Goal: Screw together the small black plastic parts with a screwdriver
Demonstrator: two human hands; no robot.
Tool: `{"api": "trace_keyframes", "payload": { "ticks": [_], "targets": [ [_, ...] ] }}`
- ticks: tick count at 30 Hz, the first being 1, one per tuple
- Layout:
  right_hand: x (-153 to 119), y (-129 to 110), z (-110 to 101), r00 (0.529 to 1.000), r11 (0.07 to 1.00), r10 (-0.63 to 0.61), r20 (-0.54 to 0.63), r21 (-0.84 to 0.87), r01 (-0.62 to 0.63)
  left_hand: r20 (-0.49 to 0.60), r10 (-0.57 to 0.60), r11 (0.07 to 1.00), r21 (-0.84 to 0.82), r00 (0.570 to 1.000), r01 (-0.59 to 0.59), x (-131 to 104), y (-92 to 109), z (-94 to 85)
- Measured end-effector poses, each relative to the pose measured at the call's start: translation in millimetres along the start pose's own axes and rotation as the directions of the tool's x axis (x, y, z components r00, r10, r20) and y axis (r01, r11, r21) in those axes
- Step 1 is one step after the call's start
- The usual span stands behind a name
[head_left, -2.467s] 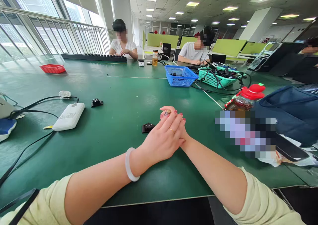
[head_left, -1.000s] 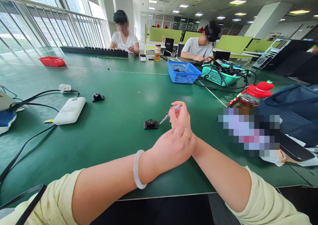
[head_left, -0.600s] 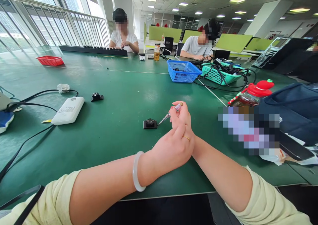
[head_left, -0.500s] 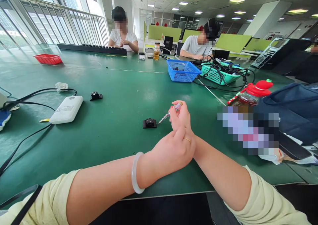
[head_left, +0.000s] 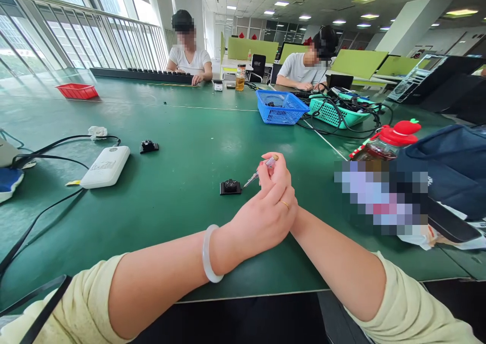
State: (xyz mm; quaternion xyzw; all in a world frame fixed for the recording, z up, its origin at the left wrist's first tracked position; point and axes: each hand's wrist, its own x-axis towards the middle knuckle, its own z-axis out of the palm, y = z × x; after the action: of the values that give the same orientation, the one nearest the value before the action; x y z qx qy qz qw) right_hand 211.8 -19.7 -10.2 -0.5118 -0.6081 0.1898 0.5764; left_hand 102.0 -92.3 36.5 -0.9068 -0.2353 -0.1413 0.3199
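My right hand (head_left: 282,170) is closed round a small screwdriver (head_left: 270,162) with a clear, purplish handle. Its thin metal tip points down and left, close beside a small black part (head_left: 230,187) lying on the green table (head_left: 182,217); whether they touch, I cannot tell. My left hand (head_left: 261,217), with a ring and a white bangle, is wrapped over the back and wrist of my right hand. Some fingers of both hands are hidden by this overlap. Another small black part (head_left: 149,146) lies farther left.
A white power bank (head_left: 106,167) with black cables lies left. Ahead are a blue basket (head_left: 281,108), a green basket (head_left: 336,113) of cables and a red tray (head_left: 77,91). At right stand a red-lidded bottle (head_left: 397,134) and a dark bag (head_left: 448,169). Two people sit across.
My left hand's fingers have slid from my right wrist up over the back of my right hand. The screwdriver stays almost in place. A person opposite has lowered one hand to the table.
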Motion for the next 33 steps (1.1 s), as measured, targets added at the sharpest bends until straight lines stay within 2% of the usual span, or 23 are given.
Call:
{"api": "trace_keyframes", "payload": {
  "ticks": [6, 12, 16, 19, 27, 33],
  "targets": [
    [6.4, -3.4, -3.0, 0.995, 0.995, 0.095, 0.011, 0.000, -0.095, -0.033, 0.073, 0.991, -0.109, 0.997, -0.077, -0.3, 5.3, 0.7],
    [3.0, -15.5, -6.0, 0.998, 0.998, 0.036, 0.054, -0.054, -0.033, -0.090, -0.001, 0.973, -0.228, 0.996, -0.019, -3.9, 7.2, 4.8],
    [0.8, -22.6, -8.2, 0.998, 0.994, -0.023, 0.060, -0.103, 0.029, -0.091, -0.057, 0.986, -0.162, 0.994, 0.042, -7.5, -0.1, 4.3],
    [1.3, -24.5, -10.1, 0.997, 0.997, -0.004, 0.076, -0.079, 0.010, -0.103, -0.075, 0.992, -0.105, 0.992, 0.064, -7.7, -7.7, 2.3],
    [8.0, -14.9, -9.6, 0.997, 0.999, 0.048, 0.065, -0.018, -0.047, -0.126, 0.085, 0.985, -0.138, 0.988, -0.103, -8.3, -13.5, 9.3],
    [5.3, -16.6, -11.1, 0.997, 0.997, -0.029, 0.069, -0.075, 0.034, -0.189, 0.159, 0.936, -0.282, 0.969, -0.209, -10.4, -9.9, 7.4]
  ]
}}
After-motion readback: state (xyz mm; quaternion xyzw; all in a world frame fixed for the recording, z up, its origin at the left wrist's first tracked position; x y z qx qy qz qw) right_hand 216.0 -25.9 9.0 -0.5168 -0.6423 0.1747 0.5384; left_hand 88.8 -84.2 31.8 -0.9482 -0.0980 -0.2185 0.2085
